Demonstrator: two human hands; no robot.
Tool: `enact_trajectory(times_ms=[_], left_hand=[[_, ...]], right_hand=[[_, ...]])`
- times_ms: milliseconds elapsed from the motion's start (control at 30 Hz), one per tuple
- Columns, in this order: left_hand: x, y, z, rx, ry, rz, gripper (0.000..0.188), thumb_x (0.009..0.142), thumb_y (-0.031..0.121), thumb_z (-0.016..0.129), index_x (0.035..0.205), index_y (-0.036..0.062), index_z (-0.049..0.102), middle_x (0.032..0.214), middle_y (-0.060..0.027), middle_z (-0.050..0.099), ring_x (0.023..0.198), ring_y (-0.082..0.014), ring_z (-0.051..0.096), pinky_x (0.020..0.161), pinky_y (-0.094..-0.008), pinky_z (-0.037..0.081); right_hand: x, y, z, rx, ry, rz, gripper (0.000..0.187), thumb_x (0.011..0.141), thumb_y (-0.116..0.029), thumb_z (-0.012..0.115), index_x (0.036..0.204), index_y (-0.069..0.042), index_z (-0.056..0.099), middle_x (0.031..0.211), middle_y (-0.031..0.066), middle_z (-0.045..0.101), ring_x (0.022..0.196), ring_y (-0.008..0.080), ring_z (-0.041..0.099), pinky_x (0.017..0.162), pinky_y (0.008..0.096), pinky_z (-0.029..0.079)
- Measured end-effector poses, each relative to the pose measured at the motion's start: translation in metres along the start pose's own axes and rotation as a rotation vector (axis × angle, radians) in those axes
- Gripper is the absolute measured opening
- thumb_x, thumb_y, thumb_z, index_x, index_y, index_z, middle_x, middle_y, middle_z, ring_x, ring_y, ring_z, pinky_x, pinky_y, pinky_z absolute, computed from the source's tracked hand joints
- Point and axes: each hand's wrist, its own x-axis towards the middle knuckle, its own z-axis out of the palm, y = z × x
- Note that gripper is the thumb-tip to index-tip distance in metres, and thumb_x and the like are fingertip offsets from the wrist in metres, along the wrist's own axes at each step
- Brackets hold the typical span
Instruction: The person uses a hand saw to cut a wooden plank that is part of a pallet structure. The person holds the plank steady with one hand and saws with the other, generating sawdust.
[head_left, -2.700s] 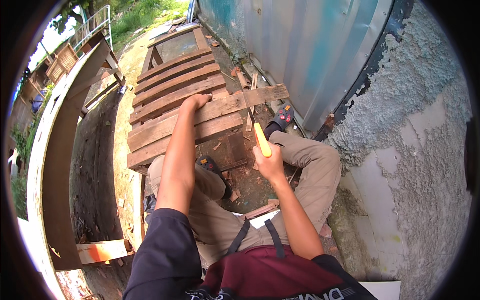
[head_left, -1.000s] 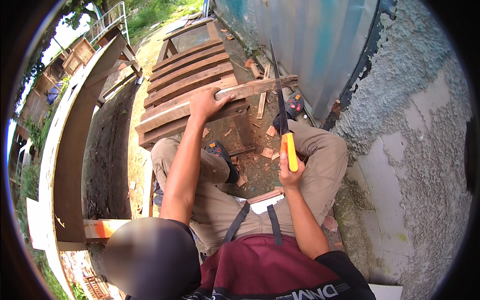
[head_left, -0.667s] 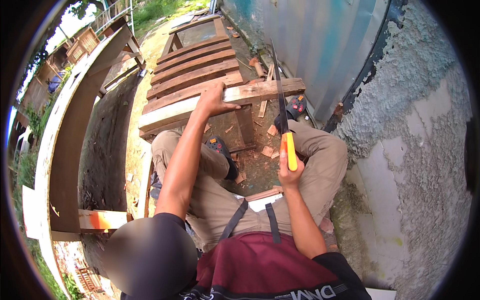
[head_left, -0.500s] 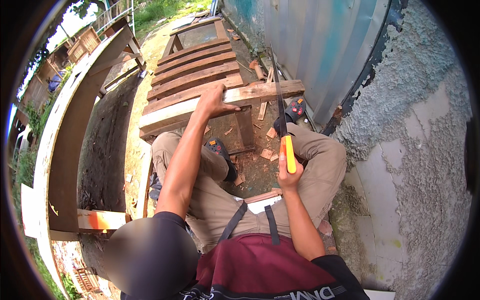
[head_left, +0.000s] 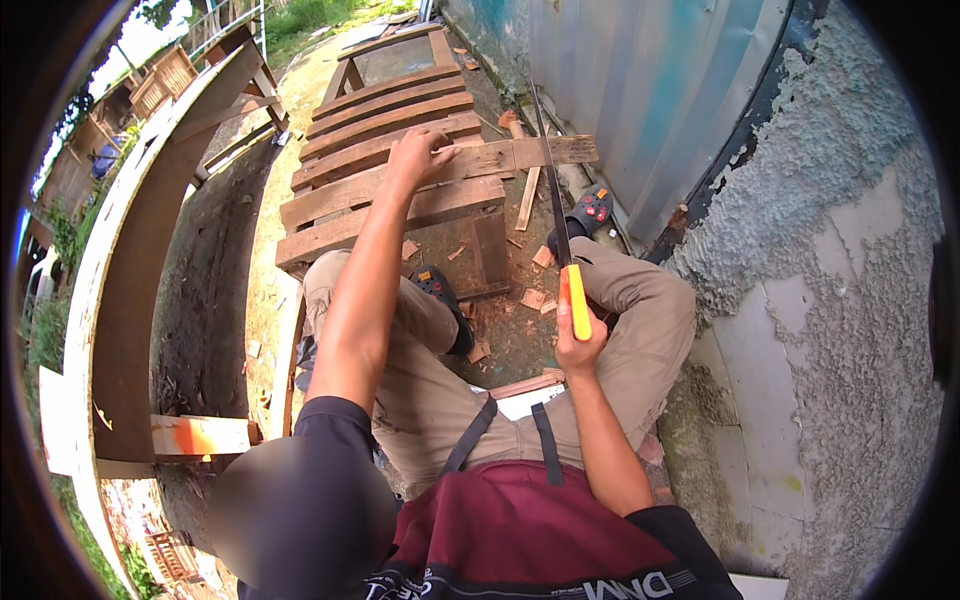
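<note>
My right hand is closed round the yellow and orange handle of a handsaw. Its long blade points away from me and crosses over the right end of a wooden plank; whether the teeth touch the wood I cannot tell. That plank lies crosswise on a slatted wooden frame, its right end jutting past the side. A thin line runs across the plank left of the blade. Atop the plank, left of its middle, my left hand has its fingers curled and gripping it, partly hidden by the hand's back.
A corrugated metal sheet and a rough plastered wall stand close on the right. To the left is a large wooden panel structure. Wood offcuts lie on the ground between my feet, near a hammer.
The plank has shifted away from me and turned, uncovering the frame's near rail. My left hand has moved farther with it. The saw has barely moved.
</note>
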Motion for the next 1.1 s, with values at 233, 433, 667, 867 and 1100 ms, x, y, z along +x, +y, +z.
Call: enact_trajectory(times_ms=[233, 433, 667, 867, 1100], left_hand=[[-0.029, -0.006, 0.036, 0.149, 0.123, 0.072, 0.073, 0.086, 0.063, 0.069, 0.135, 0.0099, 0.062, 0.129, -0.0161, 0.061, 0.125, -0.034, 0.054, 0.107, -0.0469, 0.037], [-0.026, 0.012, 0.031, 0.262, 0.036, -0.004, 0.083, 0.081, 0.073, 0.067, 0.132, 0.0069, 0.061, 0.132, -0.0148, 0.06, 0.128, -0.0305, 0.053, 0.108, -0.0493, 0.036], [0.009, -0.013, 0.022, 0.228, -0.078, 0.047, 0.081, 0.089, 0.076, 0.055, 0.113, -0.0003, 0.064, 0.108, -0.0244, 0.069, 0.112, -0.0368, 0.063, 0.096, -0.049, 0.048], [0.025, -0.019, 0.012, 0.187, -0.055, 0.226, 0.067, 0.099, 0.06, 0.053, 0.091, -0.0026, 0.073, 0.096, -0.0251, 0.07, 0.105, -0.0428, 0.063, 0.088, -0.051, 0.05], [0.018, -0.01, 0.006, 0.062, -0.073, 0.226, 0.055, 0.1, 0.051, 0.058, 0.088, 0.0013, 0.079, 0.082, -0.0196, 0.07, 0.086, -0.0376, 0.066, 0.077, -0.0477, 0.052]], right_hand=[[0.0, 0.004, 0.001, 0.011, 0.003, 0.026, 0.019, 0.096, -0.015, 0.068, 0.09, 0.004, 0.069, 0.061, 0.0085, 0.058, 0.053, 0.0151, 0.057, 0.052, 0.0335, 0.044], [0.0, -0.004, 0.001, -0.03, -0.035, 0.039, 0.019, 0.096, -0.013, 0.067, 0.088, 0.003, 0.069, 0.06, 0.0073, 0.06, 0.054, 0.0153, 0.06, 0.052, 0.0326, 0.046], [-0.002, -0.009, 0.003, -0.015, -0.062, 0.065, 0.02, 0.096, -0.013, 0.068, 0.083, 0.002, 0.068, 0.061, 0.0067, 0.062, 0.054, 0.0163, 0.061, 0.053, 0.0331, 0.047], [-0.003, -0.003, 0.004, 0.01, -0.061, 0.154, 0.021, 0.096, -0.016, 0.069, 0.085, 0.002, 0.068, 0.065, 0.0073, 0.063, 0.057, 0.0157, 0.061, 0.056, 0.0321, 0.047], [-0.014, -0.005, 0.0, 0.044, -0.056, 0.147, 0.02, 0.097, -0.015, 0.064, 0.092, 0.005, 0.066, 0.064, 0.0044, 0.057, 0.056, 0.0122, 0.054, 0.053, 0.0294, 0.042]])
